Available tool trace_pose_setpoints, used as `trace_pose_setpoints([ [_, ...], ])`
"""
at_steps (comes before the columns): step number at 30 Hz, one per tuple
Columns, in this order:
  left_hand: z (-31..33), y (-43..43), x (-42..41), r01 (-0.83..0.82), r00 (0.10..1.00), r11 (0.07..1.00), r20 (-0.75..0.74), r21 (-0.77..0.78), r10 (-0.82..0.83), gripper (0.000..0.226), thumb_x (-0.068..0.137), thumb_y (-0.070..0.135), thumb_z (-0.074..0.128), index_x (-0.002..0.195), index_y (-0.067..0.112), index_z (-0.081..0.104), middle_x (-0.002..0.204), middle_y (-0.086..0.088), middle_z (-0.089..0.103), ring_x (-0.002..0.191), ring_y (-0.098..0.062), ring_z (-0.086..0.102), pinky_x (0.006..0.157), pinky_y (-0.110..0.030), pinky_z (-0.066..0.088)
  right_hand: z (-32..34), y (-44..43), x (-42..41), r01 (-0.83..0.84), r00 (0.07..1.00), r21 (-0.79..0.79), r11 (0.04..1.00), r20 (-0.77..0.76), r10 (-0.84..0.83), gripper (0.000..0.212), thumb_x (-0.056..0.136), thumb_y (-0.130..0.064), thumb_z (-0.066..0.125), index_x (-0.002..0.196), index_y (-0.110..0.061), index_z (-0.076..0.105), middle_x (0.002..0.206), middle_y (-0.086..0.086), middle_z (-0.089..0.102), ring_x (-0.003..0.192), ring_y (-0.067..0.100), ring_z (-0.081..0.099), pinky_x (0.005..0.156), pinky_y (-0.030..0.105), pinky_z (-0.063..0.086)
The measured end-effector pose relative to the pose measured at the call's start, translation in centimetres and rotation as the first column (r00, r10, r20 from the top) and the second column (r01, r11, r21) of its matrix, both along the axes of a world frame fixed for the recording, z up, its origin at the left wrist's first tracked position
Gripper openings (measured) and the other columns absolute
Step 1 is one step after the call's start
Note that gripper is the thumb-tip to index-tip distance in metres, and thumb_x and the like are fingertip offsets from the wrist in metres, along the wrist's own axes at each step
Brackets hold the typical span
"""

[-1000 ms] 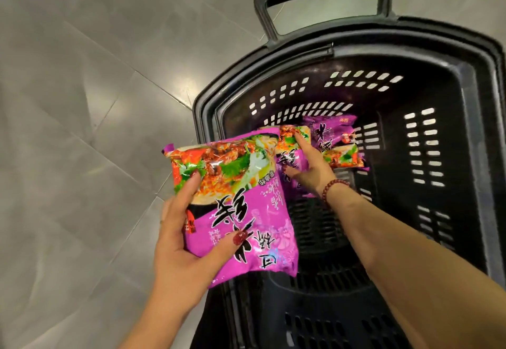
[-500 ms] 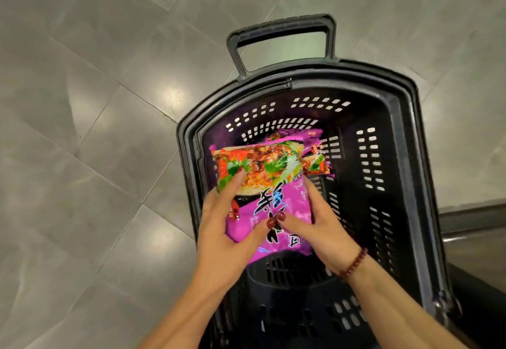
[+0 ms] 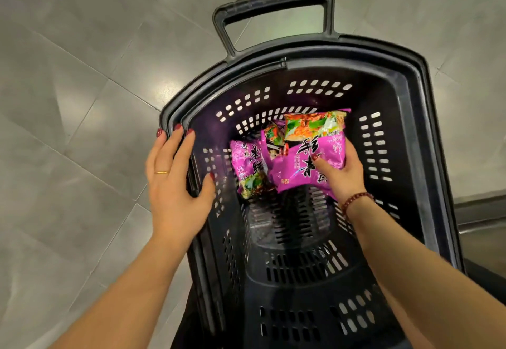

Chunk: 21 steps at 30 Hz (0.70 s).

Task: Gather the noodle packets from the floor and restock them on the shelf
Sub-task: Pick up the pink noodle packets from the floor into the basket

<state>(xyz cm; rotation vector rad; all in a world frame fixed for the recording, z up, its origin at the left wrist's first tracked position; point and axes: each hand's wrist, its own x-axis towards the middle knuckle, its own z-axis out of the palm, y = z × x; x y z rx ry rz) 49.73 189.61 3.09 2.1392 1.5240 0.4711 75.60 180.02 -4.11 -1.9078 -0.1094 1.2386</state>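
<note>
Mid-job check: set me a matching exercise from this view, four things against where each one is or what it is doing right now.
Things
1. left hand
2. right hand
3. loose noodle packet
4. basket handle

Places or states
a. sticks up at the far end, over the floor tiles
b. lies inside the basket, on its left side, with no hand on it
c. rests on the basket's left rim, fingers straight
d. grips the held noodle packet inside the basket

Pairs: 1-c, 2-d, 3-b, 4-a
</note>
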Motion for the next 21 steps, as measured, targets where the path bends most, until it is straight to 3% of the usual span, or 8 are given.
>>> trace_pose_setpoints([
  [4, -0.4, -0.5, -0.2, -0.018, 1.000, 0.999, 0.004, 0.037, 0.018, 0.072, 0.074, -0.004, 0.076, 0.140, 0.003, 0.048, 0.146, -0.001, 0.035, 0.143, -0.018, 0.020, 0.119, -0.019, 0.011, -2.2, 2.0, 0.0, -0.185, 0.982, -0.082, 0.979, 0.026, 0.187, 0.063, 0.085, -0.017, 0.071, 0.140, -0.027, 0.042, 0.125, -0.002, 0.059, 0.112, 0.015, 0.060, 0.093, 0.038, 0.052],
  [7, -0.4, -0.5, 0.1, -0.019, 1.000, 0.999, 0.010, 0.041, 0.018, 0.073, 0.073, -0.006, 0.075, 0.140, 0.003, 0.048, 0.146, 0.000, 0.036, 0.142, -0.018, 0.020, 0.119, -0.019, 0.012, -2.9, 3.0, -1.0, -0.254, 0.908, -0.304, 0.918, 0.252, 0.334, 0.074, 0.090, -0.017, 0.065, 0.150, -0.024, 0.023, 0.149, 0.008, 0.034, 0.129, 0.021, 0.043, 0.101, 0.034, 0.041],
  [9, -0.3, -0.5, 0.3, -0.022, 1.000, 0.999, 0.012, 0.040, 0.021, 0.073, 0.073, -0.007, 0.075, 0.140, 0.003, 0.048, 0.145, -0.001, 0.036, 0.142, -0.019, 0.021, 0.118, -0.019, 0.012, -2.7, 2.8, -1.9, -0.331, 0.763, -0.399, 0.855, 0.421, 0.491, 0.080, 0.089, -0.023, 0.065, 0.152, -0.024, 0.016, 0.157, 0.007, 0.016, 0.143, 0.024, 0.021, 0.115, 0.042, 0.028],
  [11, -0.2, -0.6, 0.4, -0.030, 0.999, 0.999, 0.020, 0.034, 0.029, 0.072, 0.073, -0.007, 0.074, 0.140, 0.003, 0.048, 0.146, -0.001, 0.037, 0.142, -0.019, 0.022, 0.118, -0.018, 0.012, -2.6, 1.9, -2.6, -0.465, 0.627, -0.417, 0.781, 0.467, 0.623, 0.080, 0.088, -0.032, 0.066, 0.152, -0.029, 0.018, 0.161, 0.004, 0.007, 0.147, 0.025, 0.006, 0.118, 0.048, 0.018],
  [14, -0.2, -0.7, 0.5, -0.042, 0.999, 0.999, 0.031, 0.031, 0.041, 0.072, 0.074, -0.007, 0.074, 0.140, 0.003, 0.049, 0.146, -0.002, 0.038, 0.142, -0.020, 0.023, 0.118, -0.017, 0.012, -3.8, 0.7, -3.1, -0.673, 0.276, -0.539, 0.507, 0.454, 0.847, 0.079, 0.089, -0.041, 0.062, 0.152, -0.037, 0.014, 0.162, 0.000, -0.004, 0.148, 0.026, -0.008, 0.119, 0.051, 0.007],
  [15, -0.2, -0.7, 0.5, -0.041, 0.999, 0.999, 0.029, 0.033, 0.040, 0.071, 0.074, -0.007, 0.074, 0.140, 0.003, 0.049, 0.146, -0.002, 0.038, 0.142, -0.020, 0.023, 0.118, -0.017, 0.012, -4.4, 0.5, -3.0, -0.696, 0.206, -0.576, 0.429, 0.412, 0.888, 0.078, 0.090, -0.042, 0.060, 0.152, -0.039, 0.012, 0.161, -0.002, -0.009, 0.147, 0.026, -0.013, 0.119, 0.050, 0.003],
  [17, -0.3, -0.7, 0.4, -0.031, 0.999, 0.998, 0.027, 0.045, 0.030, 0.071, 0.074, -0.006, 0.074, 0.139, 0.003, 0.049, 0.146, -0.002, 0.038, 0.142, -0.022, 0.024, 0.117, -0.016, 0.012, -5.4, 0.7, -2.7, -0.698, 0.235, -0.615, 0.368, 0.289, 0.928, 0.077, 0.091, -0.042, 0.058, 0.151, -0.042, 0.009, 0.160, -0.004, -0.016, 0.146, 0.026, -0.018, 0.120, 0.050, 0.000],
  [21, -0.6, -0.8, 0.2, -0.032, 0.999, 0.999, -0.006, 0.039, 0.032, 0.069, 0.077, -0.002, 0.073, 0.141, 0.005, 0.048, 0.148, 0.000, 0.037, 0.143, -0.022, 0.023, 0.117, -0.014, 0.010, -4.8, 1.1, -2.5, -0.668, 0.389, -0.593, 0.449, 0.237, 0.890, 0.073, 0.091, -0.036, 0.061, 0.150, -0.039, 0.018, 0.162, -0.003, -0.006, 0.148, 0.025, -0.006, 0.120, 0.049, 0.006],
])
